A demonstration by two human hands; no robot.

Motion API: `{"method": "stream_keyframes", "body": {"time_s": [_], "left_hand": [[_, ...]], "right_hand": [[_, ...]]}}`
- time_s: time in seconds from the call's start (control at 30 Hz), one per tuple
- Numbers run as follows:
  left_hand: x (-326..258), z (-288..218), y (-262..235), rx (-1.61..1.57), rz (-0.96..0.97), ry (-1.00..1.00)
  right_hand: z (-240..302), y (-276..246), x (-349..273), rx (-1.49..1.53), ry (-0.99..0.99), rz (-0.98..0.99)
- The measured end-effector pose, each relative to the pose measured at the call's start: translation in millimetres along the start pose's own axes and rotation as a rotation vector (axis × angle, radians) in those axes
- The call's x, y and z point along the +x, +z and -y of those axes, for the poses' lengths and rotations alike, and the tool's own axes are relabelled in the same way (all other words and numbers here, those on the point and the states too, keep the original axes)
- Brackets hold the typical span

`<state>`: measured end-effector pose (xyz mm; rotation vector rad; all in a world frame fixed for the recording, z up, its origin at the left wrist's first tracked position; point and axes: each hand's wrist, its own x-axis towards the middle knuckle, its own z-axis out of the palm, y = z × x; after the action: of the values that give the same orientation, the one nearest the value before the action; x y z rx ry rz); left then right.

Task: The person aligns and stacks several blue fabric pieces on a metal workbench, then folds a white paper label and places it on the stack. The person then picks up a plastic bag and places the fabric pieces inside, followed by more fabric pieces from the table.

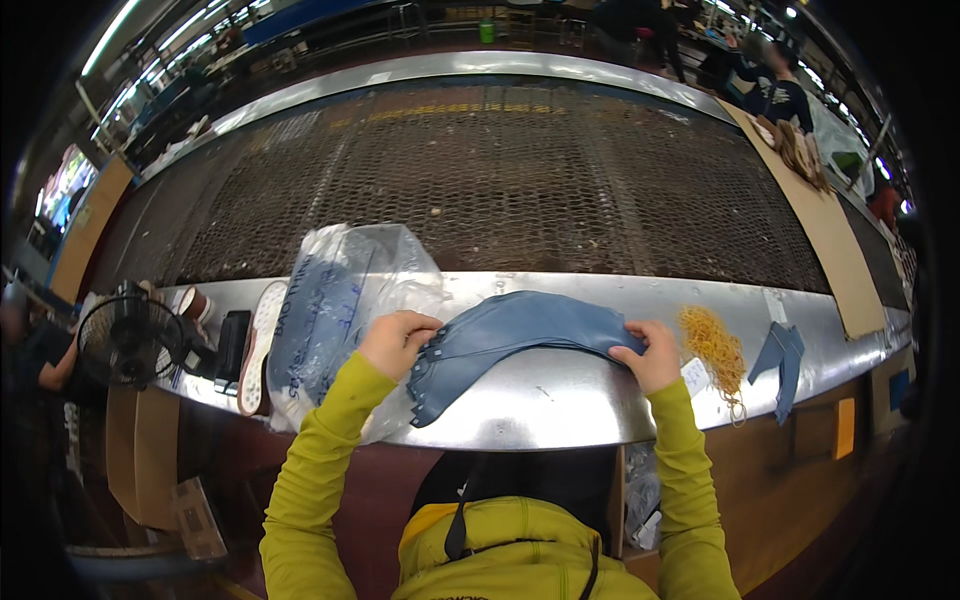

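A stack of curved blue leather-like pieces (530, 322) lies on the shiny metal tabletop in front of me, fanned out at its left end. With fingers and thumb together, my left hand (399, 343) pinches the upper left edge of the stack. At the opposite end, my right hand (648, 355) grips the stack's right tip, thumb below and fingers above. A tangle of yellow rubber bands (712, 350) and a small white paper tag (695, 376) lie just right of that hand. Farther right rests a separate small blue piece (778, 362).
Left of my left hand are a transparent plastic bag (335, 310) with blue contents, an upturned shoe sole (262, 345), a black case (233, 347) and a fan (130, 338). Beyond the metal edge (560, 430) spreads a wide mesh surface (480, 190). Cardboard (815, 230) borders it at right.
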<state>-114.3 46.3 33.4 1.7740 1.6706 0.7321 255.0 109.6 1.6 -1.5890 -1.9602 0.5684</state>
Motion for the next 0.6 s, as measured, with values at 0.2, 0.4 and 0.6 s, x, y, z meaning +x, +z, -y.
{"method": "stream_keyframes", "body": {"time_s": [0.2, 0.4, 0.6], "left_hand": [[-17.5, 2.9, 28.9, 0.218, -0.179, 0.04], [-43.2, -7.8, 50.4, 0.457, -0.581, 0.232], [-66.6, -17.7, 60.4, -0.106, -0.452, 0.089]], "right_hand": [[45.0, 2.3, -8.6, -0.551, -0.221, -0.106], [107.3, 45.0, 12.8, -0.102, -0.712, 0.144], [132.7, 76.5, 24.3, 0.064, -0.907, 0.411]]}}
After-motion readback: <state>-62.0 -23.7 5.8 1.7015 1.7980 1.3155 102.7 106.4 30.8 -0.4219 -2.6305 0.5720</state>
